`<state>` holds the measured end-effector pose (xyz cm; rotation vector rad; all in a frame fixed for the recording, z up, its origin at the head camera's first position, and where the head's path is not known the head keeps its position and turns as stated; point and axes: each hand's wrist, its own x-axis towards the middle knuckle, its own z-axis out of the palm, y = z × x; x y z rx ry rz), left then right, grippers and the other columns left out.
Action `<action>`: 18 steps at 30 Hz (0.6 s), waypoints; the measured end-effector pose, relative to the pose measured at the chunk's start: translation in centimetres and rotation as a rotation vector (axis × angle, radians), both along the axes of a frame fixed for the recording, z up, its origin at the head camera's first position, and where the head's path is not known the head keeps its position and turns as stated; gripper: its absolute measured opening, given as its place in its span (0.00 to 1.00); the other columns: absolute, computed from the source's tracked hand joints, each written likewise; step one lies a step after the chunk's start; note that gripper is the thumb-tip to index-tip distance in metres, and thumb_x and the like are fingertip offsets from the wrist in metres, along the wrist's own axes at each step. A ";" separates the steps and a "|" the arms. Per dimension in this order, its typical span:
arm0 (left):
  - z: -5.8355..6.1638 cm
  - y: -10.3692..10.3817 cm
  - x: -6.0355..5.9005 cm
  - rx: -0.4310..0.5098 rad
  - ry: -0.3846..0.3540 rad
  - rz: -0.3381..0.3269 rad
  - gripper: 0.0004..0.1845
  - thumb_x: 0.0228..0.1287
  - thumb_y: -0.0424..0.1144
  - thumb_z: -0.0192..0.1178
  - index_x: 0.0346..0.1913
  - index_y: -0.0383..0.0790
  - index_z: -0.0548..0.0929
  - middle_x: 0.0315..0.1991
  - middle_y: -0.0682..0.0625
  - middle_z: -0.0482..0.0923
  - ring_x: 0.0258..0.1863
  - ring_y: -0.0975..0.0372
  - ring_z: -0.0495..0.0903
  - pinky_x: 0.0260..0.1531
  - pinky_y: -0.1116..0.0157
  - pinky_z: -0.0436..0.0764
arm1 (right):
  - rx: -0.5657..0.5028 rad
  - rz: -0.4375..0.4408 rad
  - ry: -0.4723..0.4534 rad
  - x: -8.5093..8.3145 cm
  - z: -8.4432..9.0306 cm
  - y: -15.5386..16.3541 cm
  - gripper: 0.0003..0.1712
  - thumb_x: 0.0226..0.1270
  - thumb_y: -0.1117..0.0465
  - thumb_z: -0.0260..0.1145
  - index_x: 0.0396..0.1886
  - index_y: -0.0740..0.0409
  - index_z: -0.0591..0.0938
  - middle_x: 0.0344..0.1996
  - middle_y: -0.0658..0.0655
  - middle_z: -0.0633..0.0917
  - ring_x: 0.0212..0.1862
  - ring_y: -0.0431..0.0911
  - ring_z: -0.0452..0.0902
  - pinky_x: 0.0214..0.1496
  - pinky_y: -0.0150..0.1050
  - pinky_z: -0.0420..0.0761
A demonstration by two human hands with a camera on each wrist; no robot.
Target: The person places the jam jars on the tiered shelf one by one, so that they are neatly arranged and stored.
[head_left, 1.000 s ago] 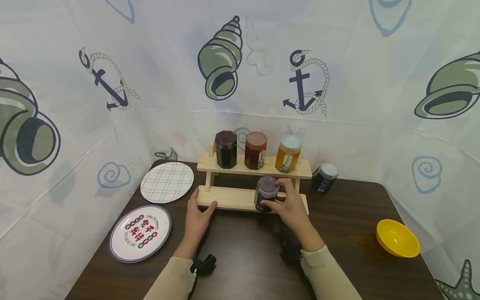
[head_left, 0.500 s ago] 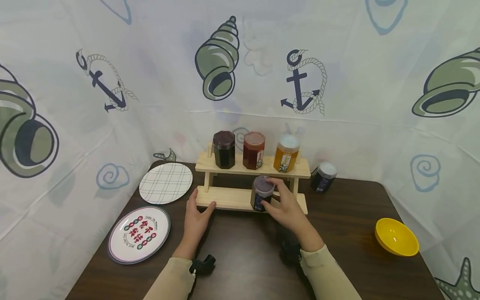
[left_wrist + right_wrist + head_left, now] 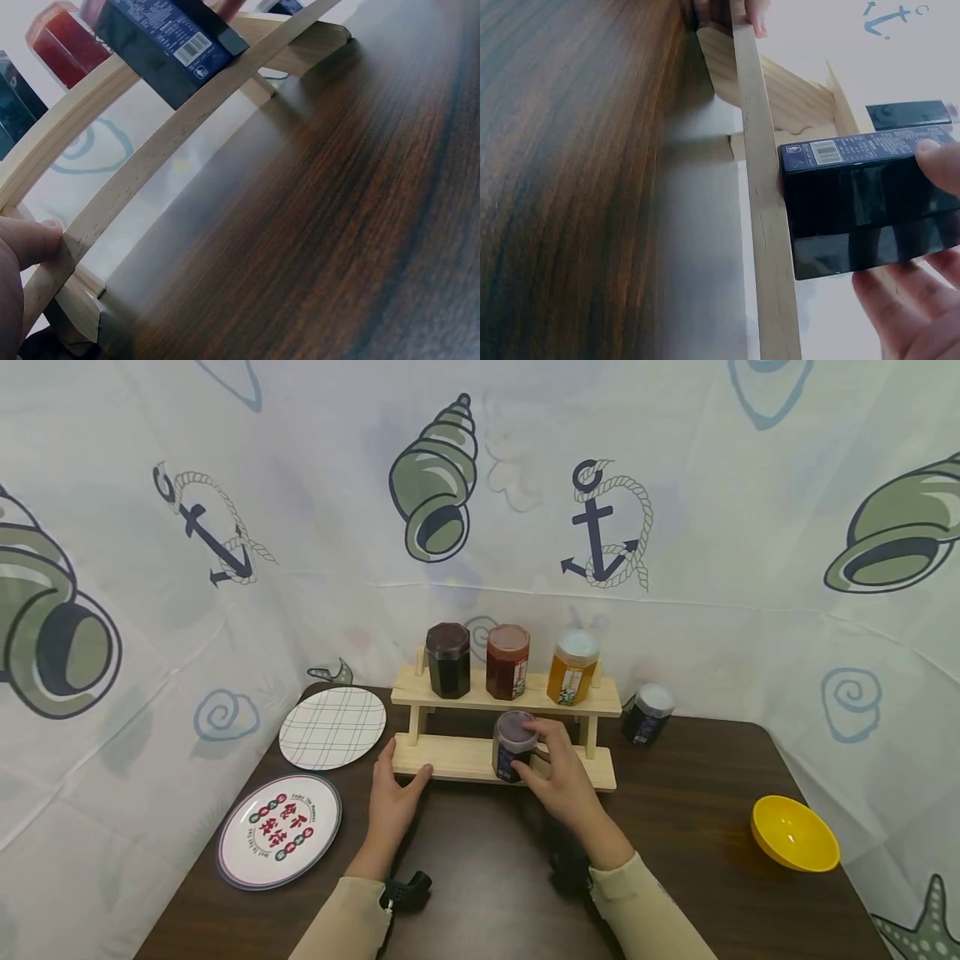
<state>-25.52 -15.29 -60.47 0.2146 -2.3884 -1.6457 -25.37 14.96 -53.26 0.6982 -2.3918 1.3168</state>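
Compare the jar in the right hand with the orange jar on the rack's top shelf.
The dark jar stands on the lower shelf of the wooden rack, gripped by the right hand; the orange jar stands untouched on the top shelf. The dark jar holds near-black contents under a purplish lid; the orange jar is amber with a pale lid. Both are upright, lidded and labelled.

Dark jar (image 3: pixel 513 746), purple lid, blue label: upright on lower tier of wooden rack (image 3: pixel 450 757), right of centre.
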 end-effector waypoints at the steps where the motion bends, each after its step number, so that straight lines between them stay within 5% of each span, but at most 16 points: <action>1: 0.0 0.0 0.0 -0.001 0.003 0.000 0.50 0.73 0.50 0.73 0.88 0.44 0.56 0.85 0.37 0.58 0.86 0.43 0.57 0.82 0.37 0.57 | -0.006 -0.003 -0.007 0.0 0.0 -0.1 0.41 0.70 0.66 0.79 0.76 0.49 0.69 0.73 0.61 0.72 0.70 0.62 0.80 0.62 0.54 0.88; 18: 0.1 -0.1 -0.1 -0.008 -0.003 -0.007 0.50 0.74 0.49 0.73 0.89 0.44 0.56 0.85 0.37 0.57 0.87 0.44 0.56 0.83 0.38 0.57 | -0.059 -0.035 -0.131 0.1 -1.0 -1.1 0.46 0.74 0.66 0.75 0.82 0.29 0.68 0.69 0.59 0.75 0.75 0.62 0.78 0.68 0.54 0.84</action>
